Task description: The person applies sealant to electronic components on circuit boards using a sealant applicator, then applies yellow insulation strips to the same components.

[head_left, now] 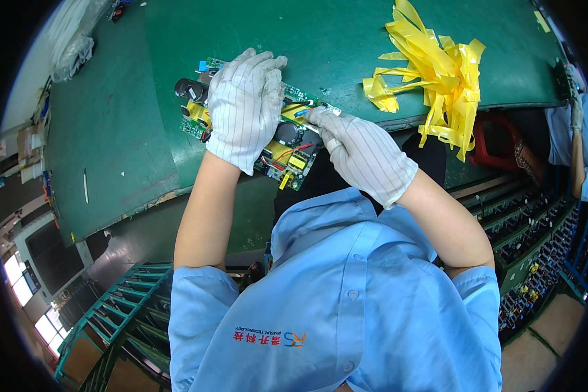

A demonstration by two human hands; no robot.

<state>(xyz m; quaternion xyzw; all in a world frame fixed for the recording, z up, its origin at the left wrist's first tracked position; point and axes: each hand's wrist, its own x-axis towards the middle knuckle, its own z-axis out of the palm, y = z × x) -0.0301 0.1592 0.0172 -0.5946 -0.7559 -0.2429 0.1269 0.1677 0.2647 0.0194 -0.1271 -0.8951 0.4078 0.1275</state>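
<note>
Gloved hands on circuit board, near edge of tabletop

Left hand [245, 114]: fingers [247, 64] nearly straight, lying close together over the circuit board [298, 171] and reaching past its far edge. Contact is from above; whether they also clasp the board underneath cannot be told.

Right hand [366, 157]: fingers curled and drawn together at the board's right side, tips just beside a small blue part [301, 113]. What they pinch, if anything, is hidden. Both hands wear white gloves with thin stripes.

Board: component side up, centre covered by the left hand. Long axis slants from upper left to lower right. A black cylinder [188, 89] marks the upper-left end; small yellow blocks [296, 161] and a red wire [293, 152] sit toward the lower-right end, which juts past the edge of the green tabletop [121, 124]. A round black component [288, 133] shows between the hands.

Outward: a tangle of yellow strips [456, 85] lies right of the board, partly hanging over the edge. Racks of parts [532, 277] stand at lower right, a green rack [127, 294] at lower left. At far right, a co-worker's forearm [577, 163].
</note>
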